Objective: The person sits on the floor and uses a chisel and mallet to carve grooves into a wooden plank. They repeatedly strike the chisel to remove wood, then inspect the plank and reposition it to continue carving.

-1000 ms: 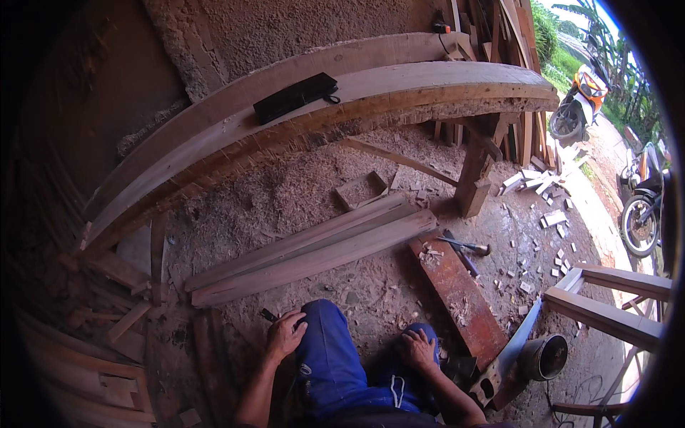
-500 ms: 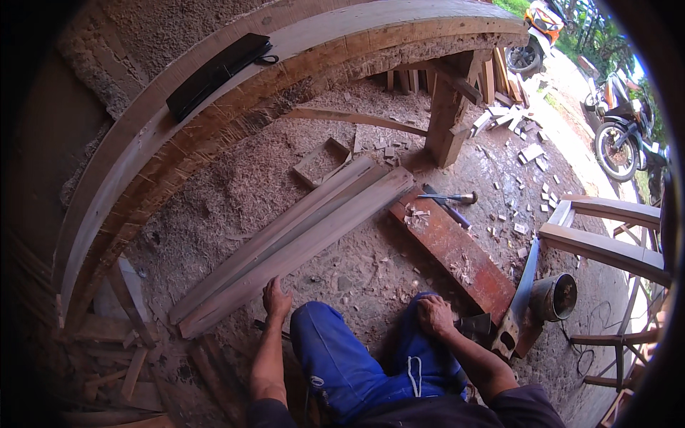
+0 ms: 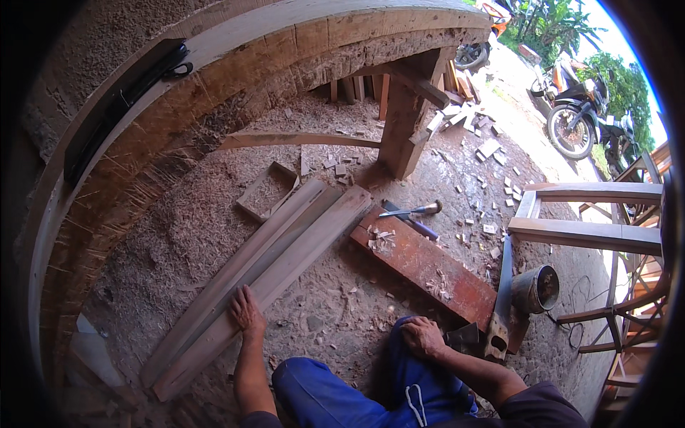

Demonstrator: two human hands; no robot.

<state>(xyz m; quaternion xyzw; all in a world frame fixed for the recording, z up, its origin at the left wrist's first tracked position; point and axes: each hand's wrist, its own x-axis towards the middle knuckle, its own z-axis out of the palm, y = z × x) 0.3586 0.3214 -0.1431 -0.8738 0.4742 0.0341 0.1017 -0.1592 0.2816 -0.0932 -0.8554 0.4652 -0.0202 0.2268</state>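
My left hand (image 3: 247, 312) lies with its fingers spread on the nearer of two long pale wooden beams (image 3: 278, 282). A second beam (image 3: 232, 271) runs alongside it, both slanting over the shaving-covered ground. Draped over my right knee in blue trousers, my right hand (image 3: 422, 335) has its fingers loosely stretched and holds nothing. A reddish-brown board (image 3: 435, 264) lies beyond the right knee, with curled shavings on it. Across its far end rests a chisel (image 3: 414, 210), beside another tool with a purple handle (image 3: 422, 228). A handsaw (image 3: 501, 307) leans by the board's near end.
A large curved wooden beam (image 3: 214, 107) arches across the left and back, bearing a black case (image 3: 118, 107) and standing on a thick post (image 3: 407, 135). A metal can (image 3: 536, 289) and a wooden frame (image 3: 585, 235) stand right. Motorcycles (image 3: 574, 125) are parked outside among offcuts.
My left hand has moved from beside the nearer beam's edge onto its top. The whole view has shifted, so things appear further left. My right hand stays on the knee.
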